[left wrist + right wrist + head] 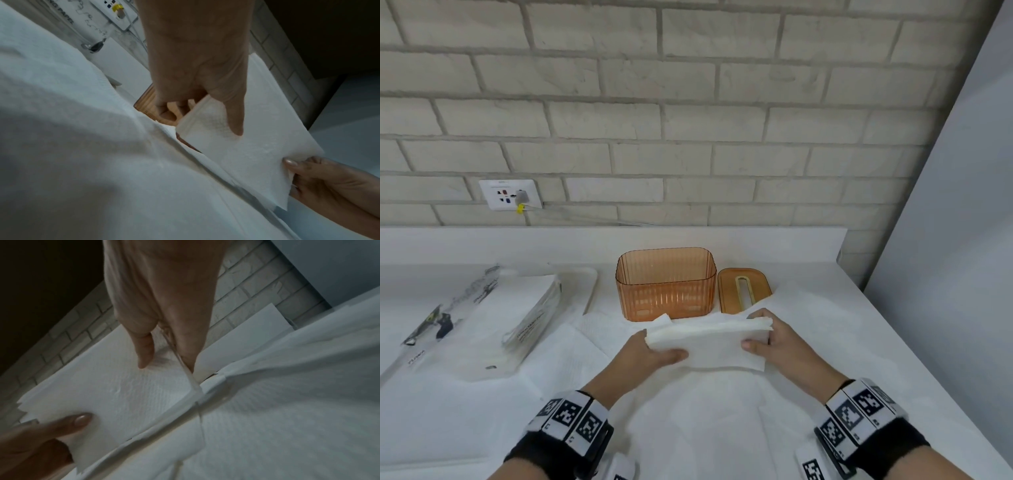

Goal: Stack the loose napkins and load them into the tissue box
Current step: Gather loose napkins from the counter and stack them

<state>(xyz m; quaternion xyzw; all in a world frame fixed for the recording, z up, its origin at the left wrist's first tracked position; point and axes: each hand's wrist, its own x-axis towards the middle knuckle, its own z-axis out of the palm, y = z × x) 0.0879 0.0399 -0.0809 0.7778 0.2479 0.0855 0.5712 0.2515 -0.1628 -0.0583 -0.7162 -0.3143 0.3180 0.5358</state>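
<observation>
A stack of white napkins (715, 342) is held off the counter between both hands, just in front of the amber ribbed tissue box (666, 284), which stands with no lid on. My left hand (654, 353) grips the stack's left end, thumb on top. My right hand (767, 334) pinches its right end. The left wrist view shows the napkin stack (246, 129) under my left thumb (234, 116). In the right wrist view, the stack (123, 391) sits between thumb and fingers. The box lid (743, 289) with its slot lies flat to the right of the box.
Loose white napkins (705, 428) cover the counter under and around my hands. A plastic-wrapped napkin pack (493, 318) lies on a tray at the left. A brick wall with a socket (510, 194) stands behind; the counter's edge runs down the right.
</observation>
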